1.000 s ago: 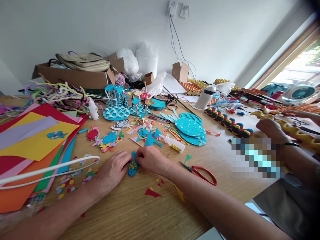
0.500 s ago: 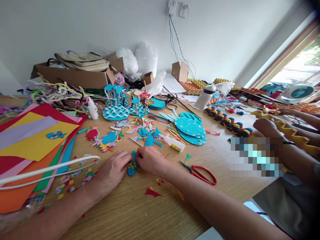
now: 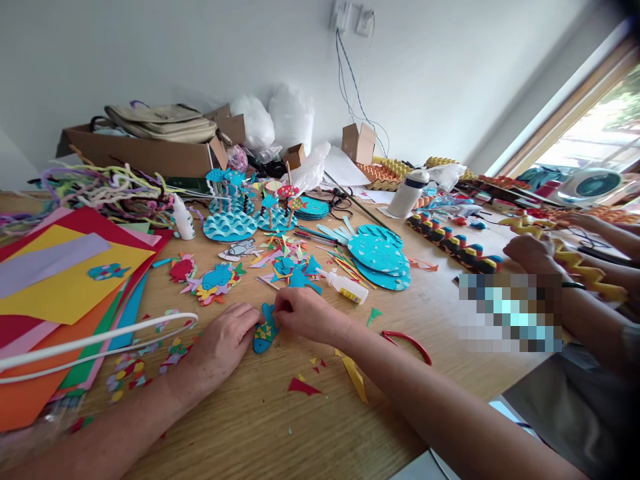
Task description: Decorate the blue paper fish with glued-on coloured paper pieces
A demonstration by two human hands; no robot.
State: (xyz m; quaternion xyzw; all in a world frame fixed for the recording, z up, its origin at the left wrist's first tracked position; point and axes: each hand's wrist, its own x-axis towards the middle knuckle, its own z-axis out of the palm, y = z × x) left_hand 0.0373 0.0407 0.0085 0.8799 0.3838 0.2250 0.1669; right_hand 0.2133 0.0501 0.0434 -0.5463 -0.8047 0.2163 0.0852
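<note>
A blue paper fish [image 3: 264, 339] with small yellow, red and green triangles lies on the wooden table between my hands. The curled fingers of my left hand [image 3: 231, 337] hold its left edge. Thumb and fingers of my right hand [image 3: 307, 313] are pinched together against the fish's right side; whatever is between them is hidden. Just beyond lie blue paper scraps [image 3: 296, 272] and a glue bottle [image 3: 349, 288] on its side. Red-handled scissors [image 3: 411, 343] are partly covered by my right forearm. Red paper scraps [image 3: 303, 387] lie nearer me.
Coloured paper sheets [image 3: 75, 267] are stacked at left, behind a white curved bar [image 3: 165, 321]. Paper fish on stands [image 3: 231, 225] and turquoise discs [image 3: 380, 257] stand or lie farther back. On the right, another person's hand [image 3: 530, 250] is by a yellow carton strip [image 3: 583, 270].
My right hand has shifted slightly, uncovering more of the fish, and its forearm now hides more of the scissors. My left hand still holds the fish's edge.
</note>
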